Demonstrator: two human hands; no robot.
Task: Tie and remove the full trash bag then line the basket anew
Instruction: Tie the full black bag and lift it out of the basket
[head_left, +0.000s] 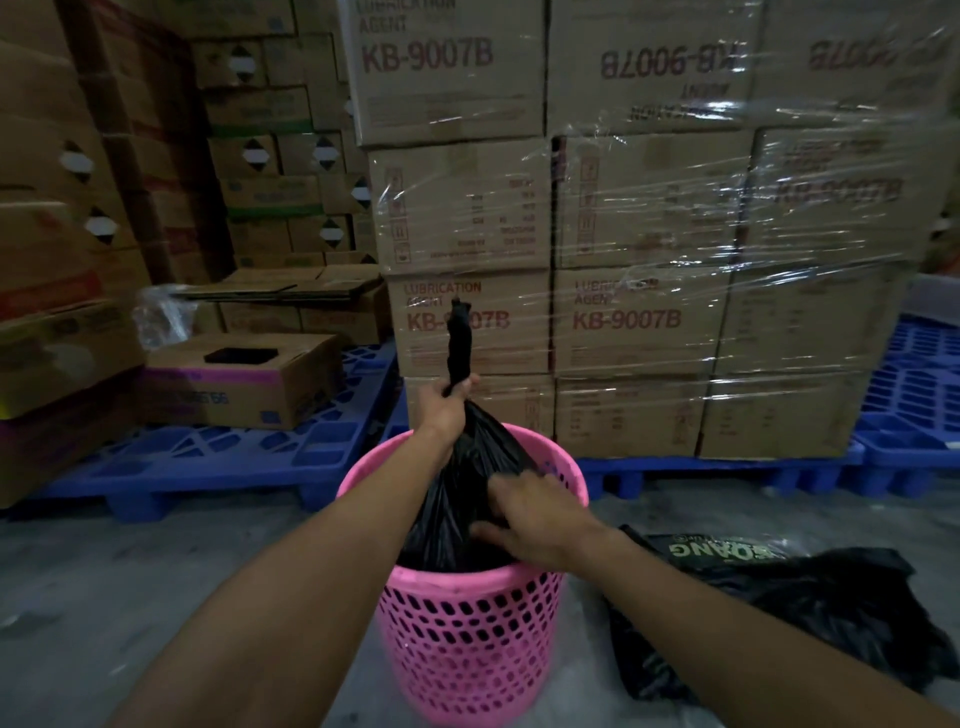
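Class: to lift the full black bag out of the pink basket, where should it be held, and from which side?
Probably the gathered neck of the black bag, taken from above. It is twisted narrow and stands upright over the pink basket; the left hand already grips it there.

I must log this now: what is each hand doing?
Left hand: closed around trash bag neck.
Right hand: open, fingers pressing the bag's side.

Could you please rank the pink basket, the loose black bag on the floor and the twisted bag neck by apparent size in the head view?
1. pink basket
2. loose black bag, close to the basket and nearer the edge, so unsure
3. twisted bag neck
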